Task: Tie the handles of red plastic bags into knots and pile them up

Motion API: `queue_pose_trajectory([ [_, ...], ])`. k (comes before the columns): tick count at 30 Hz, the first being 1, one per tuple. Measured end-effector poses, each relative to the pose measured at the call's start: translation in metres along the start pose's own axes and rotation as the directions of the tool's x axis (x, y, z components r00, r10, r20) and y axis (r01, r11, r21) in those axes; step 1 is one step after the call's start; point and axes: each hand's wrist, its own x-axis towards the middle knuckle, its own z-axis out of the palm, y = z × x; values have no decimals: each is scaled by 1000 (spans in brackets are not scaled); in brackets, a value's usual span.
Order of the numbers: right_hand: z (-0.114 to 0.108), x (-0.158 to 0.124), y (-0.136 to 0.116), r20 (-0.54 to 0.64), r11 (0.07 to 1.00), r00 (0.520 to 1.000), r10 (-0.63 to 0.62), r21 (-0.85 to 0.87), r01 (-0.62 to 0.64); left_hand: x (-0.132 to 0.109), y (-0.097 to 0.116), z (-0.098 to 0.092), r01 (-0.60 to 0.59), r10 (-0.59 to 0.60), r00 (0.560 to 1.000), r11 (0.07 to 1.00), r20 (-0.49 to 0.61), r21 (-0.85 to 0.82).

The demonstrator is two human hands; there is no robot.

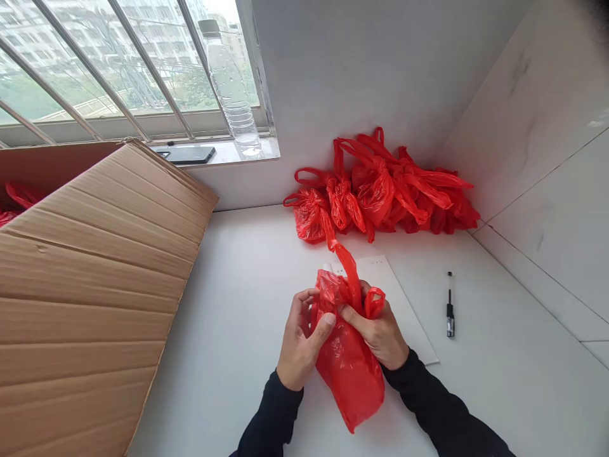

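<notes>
head view, item list. left hand (301,339): fingers curled, thumb pressed on red plastic bag (349,365), gripping its left side. right hand (378,330): closed around the bag's gathered neck, one handle loop (374,303) over the knuckles, other handle strip rising just beyond. under the right hand: white paper sheet (404,304). right of that hand, apart: black pen (450,311). beyond both hands: pile of tied red bags (385,187). left of left hand: cardboard box flap (90,279). far, on windowsill: water bottle (231,89), dark phone (190,154).
</notes>
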Motion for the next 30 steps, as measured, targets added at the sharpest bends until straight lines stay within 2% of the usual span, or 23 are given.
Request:
queue_pose_trajectory([
  [7, 1, -4, -2, 61, 995, 998, -9, -103, 15, 5, 0, -9, 54, -54, 999, 998, -3, -11],
  [12, 1, -3, -6, 124, 991, 991, -43, -122, 58, 5, 2, -10, 53, -53, 998, 999, 16, -2],
  [17, 0, -6, -4, 220, 993, 974, -47, -94, 69, 6, 1, -10, 83, -84, 996, 995, -19, -48],
  [22, -2, -6, 3, 95, 999, 994, -48, 0, 49, 9, 2, -18, 116, -140, 985, 970, -98, -213],
  [26, -5, 0, 7, -2, 1000, 1000, 7, -10, -7, 13, 2, -25, 182, -215, 975, 921, -60, -343],
  [30, -6, 0, 9, 40, 997, 999, 23, -74, -20, 12, 2, -21, 191, -209, 978, 912, -11, -363],
])
